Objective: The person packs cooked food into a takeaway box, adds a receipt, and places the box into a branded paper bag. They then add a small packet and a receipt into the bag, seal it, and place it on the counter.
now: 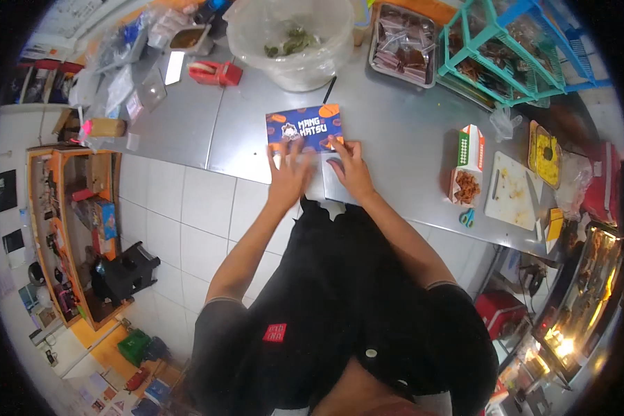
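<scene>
A flat-topped blue and orange printed box (305,128) lies on the steel table near its front edge, straight ahead of me. My left hand (289,177) reaches the box's near edge with fingers stretched out and spread, slightly smeared by motion. At the near right corner, my right hand (352,170) touches the box with its fingertips. Its thumb stands apart, pointing over the table edge. Neither hand is wrapped round the box. What is inside the box is hidden.
Behind the box stands a big clear tub (291,41) with green leaves. A red tape dispenser (215,73) lies left of it. Rightward are a carton of fried pieces (466,187), blue scissors (467,218), a white cutting board (512,191), a tray of packets (403,45) and teal baskets (503,52).
</scene>
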{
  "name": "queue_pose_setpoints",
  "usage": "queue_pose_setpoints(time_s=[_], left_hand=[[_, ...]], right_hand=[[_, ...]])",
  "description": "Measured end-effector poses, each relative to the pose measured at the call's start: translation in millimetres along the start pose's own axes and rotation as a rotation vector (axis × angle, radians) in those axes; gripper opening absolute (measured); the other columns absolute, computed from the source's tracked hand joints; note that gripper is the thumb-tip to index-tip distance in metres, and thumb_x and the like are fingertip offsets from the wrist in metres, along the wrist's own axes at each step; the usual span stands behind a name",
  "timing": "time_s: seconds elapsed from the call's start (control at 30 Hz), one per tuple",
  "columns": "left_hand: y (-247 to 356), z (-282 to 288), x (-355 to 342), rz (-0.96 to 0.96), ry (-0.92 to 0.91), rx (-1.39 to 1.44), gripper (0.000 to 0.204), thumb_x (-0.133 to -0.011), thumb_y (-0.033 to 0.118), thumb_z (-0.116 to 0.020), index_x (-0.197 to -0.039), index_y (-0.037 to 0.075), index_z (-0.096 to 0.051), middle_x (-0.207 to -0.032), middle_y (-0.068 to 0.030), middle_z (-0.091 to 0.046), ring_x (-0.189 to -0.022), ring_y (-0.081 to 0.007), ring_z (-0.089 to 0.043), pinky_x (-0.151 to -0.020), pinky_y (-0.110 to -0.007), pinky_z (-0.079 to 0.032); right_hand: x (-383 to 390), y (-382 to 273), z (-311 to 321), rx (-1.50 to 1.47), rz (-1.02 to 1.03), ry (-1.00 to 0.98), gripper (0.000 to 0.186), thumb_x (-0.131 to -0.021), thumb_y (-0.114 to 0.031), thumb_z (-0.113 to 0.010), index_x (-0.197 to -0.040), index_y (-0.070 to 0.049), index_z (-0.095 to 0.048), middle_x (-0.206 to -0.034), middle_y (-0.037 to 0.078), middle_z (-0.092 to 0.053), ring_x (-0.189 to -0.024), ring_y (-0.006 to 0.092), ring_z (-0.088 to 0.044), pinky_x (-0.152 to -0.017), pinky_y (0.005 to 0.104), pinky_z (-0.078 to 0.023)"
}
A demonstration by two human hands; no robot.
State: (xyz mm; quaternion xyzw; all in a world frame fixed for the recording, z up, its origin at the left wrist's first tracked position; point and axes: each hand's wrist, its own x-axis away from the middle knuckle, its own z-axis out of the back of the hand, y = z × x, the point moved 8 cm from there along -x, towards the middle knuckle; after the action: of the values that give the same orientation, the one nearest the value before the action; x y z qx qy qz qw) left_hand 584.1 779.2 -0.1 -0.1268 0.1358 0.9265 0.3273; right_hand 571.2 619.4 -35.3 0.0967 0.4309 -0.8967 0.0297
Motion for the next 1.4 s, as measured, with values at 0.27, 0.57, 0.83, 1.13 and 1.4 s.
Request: queue_pose_setpoints(time_s=[0.27, 0.57, 0.83, 1.13, 1.4], left_hand=[[-6, -55, 35, -0.037, -0.195, 0.233, 0.051, -0.096, 0.022, -0.054, -0.141, -0.003, -0.046, -0.149, -0.0172, -0.044, -0.140, -0.0307, -0.041, -0.118, -0.050, -0.028], [-83, -60, 18, -0.019, -0.147, 0.269, 0.046, -0.097, 0.020, -0.054, -0.137, -0.001, -0.051, -0.145, -0.0166, -0.050, -0.138, -0.0301, -0.044, -0.117, -0.049, -0.031], [-145, -32, 58, -0.043, -0.090, 0.235, 0.035, -0.088, 0.003, -0.063, -0.123, 0.007, -0.065, -0.134, -0.0068, -0.061, -0.121, -0.0267, -0.058, -0.102, -0.037, -0.050], [-167, -2, 81, 0.007, -0.144, 0.235, 0.031, -0.084, 0.002, -0.063, -0.113, 0.009, -0.071, -0.113, -0.0032, -0.067, -0.102, -0.0221, -0.064, -0.085, -0.033, -0.057], [-199, 21, 123, 0.311, -0.232, -0.014, 0.028, -0.084, 0.013, -0.067, -0.111, 0.013, -0.070, -0.105, -0.0064, -0.067, -0.098, -0.0265, -0.063, -0.091, -0.044, -0.049]], right_hand=[[0, 6, -19, 0.134, -0.011, 0.151, 0.068, -0.085, 0.003, -0.071, -0.143, -0.020, -0.047, -0.120, 0.021, -0.044, -0.108, 0.0369, -0.060, -0.088, 0.0440, -0.053], [-65, -11, -71, 0.264, 0.020, 0.137, 0.065, -0.086, 0.004, -0.068, -0.143, -0.019, -0.046, -0.122, 0.022, -0.044, -0.103, 0.0348, -0.062, -0.087, 0.0391, -0.055], [-68, -38, -62, 0.121, -0.031, 0.152, 0.059, -0.087, 0.003, -0.063, -0.141, -0.010, -0.046, -0.126, 0.023, -0.046, -0.107, 0.0382, -0.059, -0.089, 0.0428, -0.051], [12, 5, -44, -0.003, -0.116, 0.365, 0.060, -0.090, -0.001, -0.065, -0.142, 0.001, -0.036, -0.128, 0.018, -0.042, -0.103, 0.0241, -0.063, -0.088, 0.0342, -0.053], [19, 2, -47, 0.136, -0.086, 0.383, 0.045, -0.091, -0.003, -0.062, -0.133, 0.000, -0.048, -0.118, 0.019, -0.052, -0.099, 0.0238, -0.062, -0.086, 0.0331, -0.052]])
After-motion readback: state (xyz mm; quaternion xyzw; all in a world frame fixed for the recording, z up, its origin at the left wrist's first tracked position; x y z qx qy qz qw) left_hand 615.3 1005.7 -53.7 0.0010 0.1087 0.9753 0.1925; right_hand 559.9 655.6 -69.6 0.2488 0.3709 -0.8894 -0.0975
